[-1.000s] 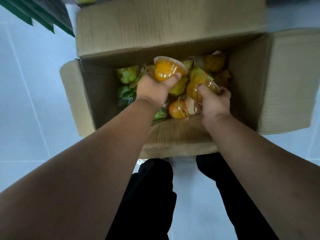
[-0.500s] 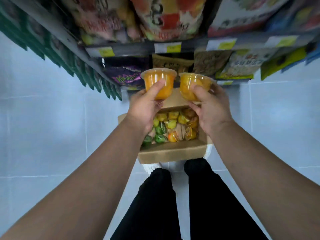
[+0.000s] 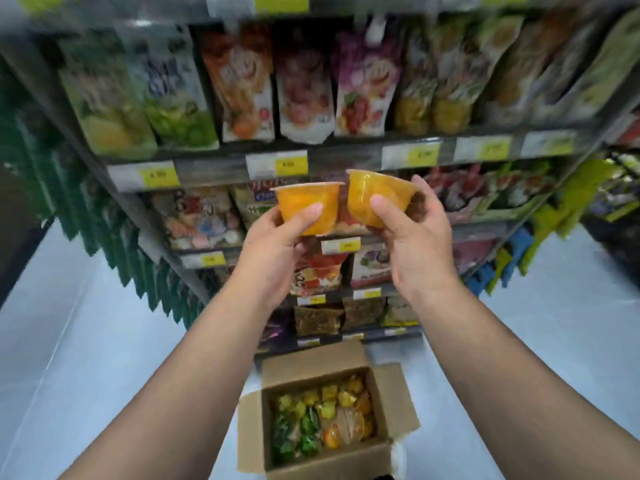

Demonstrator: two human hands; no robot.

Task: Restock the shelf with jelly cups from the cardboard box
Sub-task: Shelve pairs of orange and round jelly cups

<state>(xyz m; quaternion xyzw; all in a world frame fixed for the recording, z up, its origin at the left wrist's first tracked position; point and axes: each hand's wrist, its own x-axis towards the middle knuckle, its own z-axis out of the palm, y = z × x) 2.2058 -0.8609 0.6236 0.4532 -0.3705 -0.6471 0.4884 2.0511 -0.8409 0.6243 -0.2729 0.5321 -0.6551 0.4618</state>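
Head view, contents listed near to far.

Floor (image 3: 69,341): pale tile, running under everything below.

Cardboard box (image 3: 325,459): stands on the floor at near centre, just in front of the foot of the shelving, flaps folded outward. Inside, loose jelly cups (image 3: 329,410) are piled together, green ones to the left, yellow and orange ones to the far and right side.

Forearms: two bare arms reach up and away from the near corners, passing above the box on either side.

Left hand (image 3: 273,247): raised in front of the shelving, clasped around the left jelly cup (image 3: 308,206), an orange cup held roughly upright, thumb across its near face, rim on top.

Right hand (image 3: 412,244): raised beside the left, clasped around the right jelly cup (image 3: 377,199), also orange, tilted with its rim leaning to the left. The rims of the two cups meet or nearly meet; blur prevents telling which.

Shelf (image 3: 346,157): dark multi-tier unit filling the far part of the scene. Yellow-and-white price tags (image 3: 277,164) line the front edges. Top visible tier carries upright fruit-printed pouches (image 3: 301,84). Tiers behind and below the hands carry assorted snack bags (image 3: 197,216); print is too blurred to read.

Green packets (image 3: 114,244): hang in a row along the left end of the shelving.
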